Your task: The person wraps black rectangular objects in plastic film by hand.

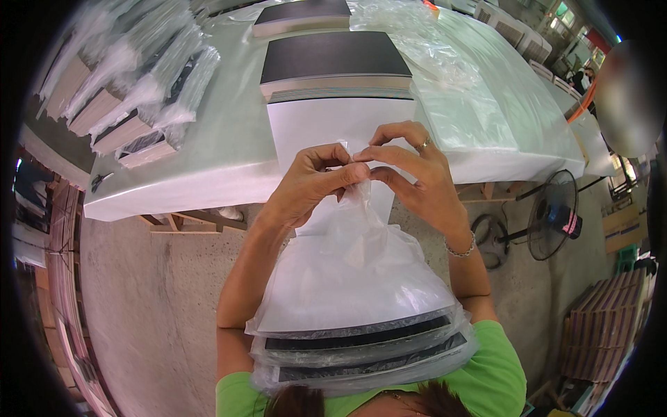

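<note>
Close to my body lies a clear plastic bag [358, 240], its narrow upper end gathered and drawn up toward the table edge. Through the film show white sheets and dark, layered edges at the wide lower end. My left hand [306, 182] is closed, thumb and forefinger pinching the gathered plastic. Beside it, my right hand [425, 182] has its thumb and forefinger on the same twist of plastic, the other fingers bent and raised. Just beyond both hands a plain white sheet [306, 128] hangs over the table's near edge, in front of a thick stack of dark-topped sheets [337, 57].
Several plastic-wrapped stacks [125, 128] crowd the table's left side, with small dark snips [99, 181] near its corner. Loose clear film [465, 104] covers the right side of the table [226, 132]. A black fan [554, 215] stands at right, near slatted wooden stacks [603, 326].
</note>
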### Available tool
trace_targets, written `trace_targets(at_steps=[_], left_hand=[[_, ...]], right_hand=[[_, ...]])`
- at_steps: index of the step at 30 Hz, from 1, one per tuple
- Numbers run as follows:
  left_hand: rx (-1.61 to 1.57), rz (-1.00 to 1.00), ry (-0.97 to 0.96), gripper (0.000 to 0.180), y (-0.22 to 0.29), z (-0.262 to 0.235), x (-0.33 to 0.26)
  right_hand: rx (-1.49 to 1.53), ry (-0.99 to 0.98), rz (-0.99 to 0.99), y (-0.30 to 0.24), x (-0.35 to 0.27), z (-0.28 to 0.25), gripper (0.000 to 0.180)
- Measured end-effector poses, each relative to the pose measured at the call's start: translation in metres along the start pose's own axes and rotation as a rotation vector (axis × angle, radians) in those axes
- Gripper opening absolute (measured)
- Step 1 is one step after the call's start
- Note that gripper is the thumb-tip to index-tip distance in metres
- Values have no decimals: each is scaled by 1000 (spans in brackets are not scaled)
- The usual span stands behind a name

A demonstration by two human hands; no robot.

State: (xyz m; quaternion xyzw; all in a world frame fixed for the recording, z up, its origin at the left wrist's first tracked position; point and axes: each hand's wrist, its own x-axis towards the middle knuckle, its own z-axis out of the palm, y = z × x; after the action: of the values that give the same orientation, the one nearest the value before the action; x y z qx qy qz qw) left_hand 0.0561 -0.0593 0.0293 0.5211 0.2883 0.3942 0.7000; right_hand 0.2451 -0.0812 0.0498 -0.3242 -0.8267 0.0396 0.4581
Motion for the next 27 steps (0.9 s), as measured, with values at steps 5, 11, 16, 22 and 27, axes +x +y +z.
trace_targets(at_steps=[5, 11, 16, 22, 27], left_hand=[[-69, -26, -26, 27, 1, 2, 2], [-272, -112, -61, 26, -9, 1, -1], [-440, -83, -20, 23, -17, -5, 0], [-201, 54, 296, 18, -18, -61, -11], [895, 748, 844, 29, -1, -49, 0]], right_hand=[[128, 39, -58, 2, 2, 7, 25], [702, 67, 119, 5, -3, 19, 19], [1055, 173, 98, 8, -4, 21, 9], [851, 313, 361, 29, -16, -26, 9], [559, 179, 455, 33, -17, -30, 9]])
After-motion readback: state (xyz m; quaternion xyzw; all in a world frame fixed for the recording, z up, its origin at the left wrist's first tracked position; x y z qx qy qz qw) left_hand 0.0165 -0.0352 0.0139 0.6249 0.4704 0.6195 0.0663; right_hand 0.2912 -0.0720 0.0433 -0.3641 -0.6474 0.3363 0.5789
